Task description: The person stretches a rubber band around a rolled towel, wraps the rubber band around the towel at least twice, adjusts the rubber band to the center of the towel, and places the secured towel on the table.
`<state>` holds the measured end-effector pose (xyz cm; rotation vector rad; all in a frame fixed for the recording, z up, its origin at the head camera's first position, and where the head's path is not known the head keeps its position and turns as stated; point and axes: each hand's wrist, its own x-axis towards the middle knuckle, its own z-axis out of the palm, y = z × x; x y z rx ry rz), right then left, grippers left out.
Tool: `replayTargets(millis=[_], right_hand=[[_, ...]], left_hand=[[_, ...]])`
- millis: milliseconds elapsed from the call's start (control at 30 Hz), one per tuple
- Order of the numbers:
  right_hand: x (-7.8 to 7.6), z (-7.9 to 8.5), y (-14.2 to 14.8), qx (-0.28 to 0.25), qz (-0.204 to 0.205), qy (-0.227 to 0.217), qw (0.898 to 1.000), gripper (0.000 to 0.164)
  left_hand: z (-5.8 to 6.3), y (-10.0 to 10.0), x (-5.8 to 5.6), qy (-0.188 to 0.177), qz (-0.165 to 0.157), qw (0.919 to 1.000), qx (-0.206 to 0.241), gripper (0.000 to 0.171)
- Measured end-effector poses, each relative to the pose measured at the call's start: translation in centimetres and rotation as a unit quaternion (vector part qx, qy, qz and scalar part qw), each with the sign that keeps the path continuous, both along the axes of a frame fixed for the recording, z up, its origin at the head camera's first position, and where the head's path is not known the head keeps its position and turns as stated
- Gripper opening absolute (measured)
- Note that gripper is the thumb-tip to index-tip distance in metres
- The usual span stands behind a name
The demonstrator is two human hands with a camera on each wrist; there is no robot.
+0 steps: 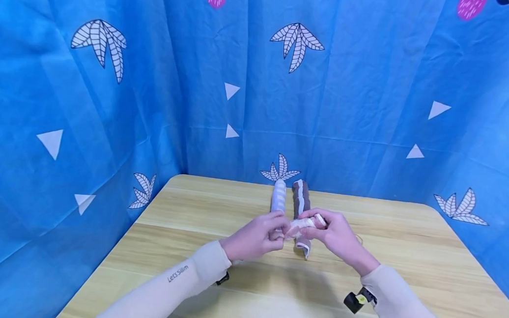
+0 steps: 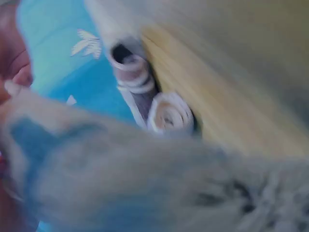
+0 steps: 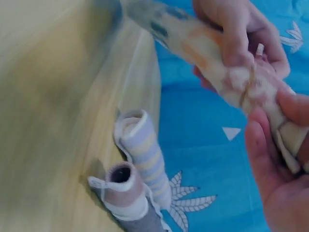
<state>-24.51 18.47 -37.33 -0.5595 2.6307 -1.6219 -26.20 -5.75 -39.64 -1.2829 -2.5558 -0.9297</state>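
Pale patterned cloth roll (image 1: 302,224) gripped by 2 hands above a wooden table (image 1: 406,268).
Left hand (image 1: 255,235) and right hand (image 1: 335,234) both pinch it; in the head view it overlaps a striped roll (image 1: 279,196) and a brown roll (image 1: 306,198) lying side by side. If a grip slackens, the cloth could loosen or slip; uneven tugging on the thin band (image 3: 249,86) round it might skew it. No container shows.

My left forearm (image 1: 175,279) and right forearm (image 1: 404,302) reach forward, angling inward. My left hand (image 1: 257,235) and right hand (image 1: 339,238) are near each other, both gripping with bent fingers (image 1: 277,221), my right thumb (image 1: 314,232) set opposite the fingers.
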Motion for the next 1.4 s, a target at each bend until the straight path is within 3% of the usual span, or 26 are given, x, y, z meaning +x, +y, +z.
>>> replayTargets(millis=[100,167,233,333,433,567,700,933,1133,1400], right_hand=[[-0.1,0.2,0.2,-0.006,0.017,-0.007,1.000,0.031],[-0.1,0.3,0.2,-0.010,0.017,-0.009,1.000,0.032],[0.0,0.4,0.1,-0.018,0.007,-0.013,1.000,0.033],[0.2,0.4,-0.1,-0.027,-0.013,-0.018,0.999,0.033],[0.3,0.5,-0.2,-0.030,-0.038,-0.028,0.998,0.033],[0.3,0.5,-0.2,-0.053,-0.062,-0.046,0.996,0.033],[0.4,0.5,-0.2,-0.080,-0.080,-0.061,0.992,0.031],[0.6,0.2,-0.5,-0.094,-0.090,-0.073,0.989,0.028],[0.7,0.3,-0.7,-0.090,-0.097,-0.079,0.988,0.028],[0.3,0.3,-0.2,-0.097,-0.085,-0.080,0.988,0.031]], left_hand=[[0.5,-0.3,0.1,-0.088,0.001,0.9954,0.037,0.024],[0.6,-0.3,0.2,-0.091,0.005,0.9950,0.041,0.026],[0.6,-0.3,0.4,-0.050,0.009,0.9982,0.031,0.028],[0.3,0.0,0.6,0.065,0.017,0.9977,-0.002,0.034],[-0.2,0.2,0.8,0.166,0.023,0.9856,-0.020,0.042],[-0.6,0.8,1.1,0.235,0.028,0.9713,-0.027,0.044],[-0.9,1.5,1.3,0.255,0.035,0.9659,-0.028,0.042],[-1.4,2.3,1.1,0.252,0.066,0.9650,-0.034,0.056],[-1.4,2.6,0.8,0.257,0.079,0.9619,-0.052,0.038],[-1.8,2.1,0.6,0.279,0.069,0.9554,-0.067,0.015]])
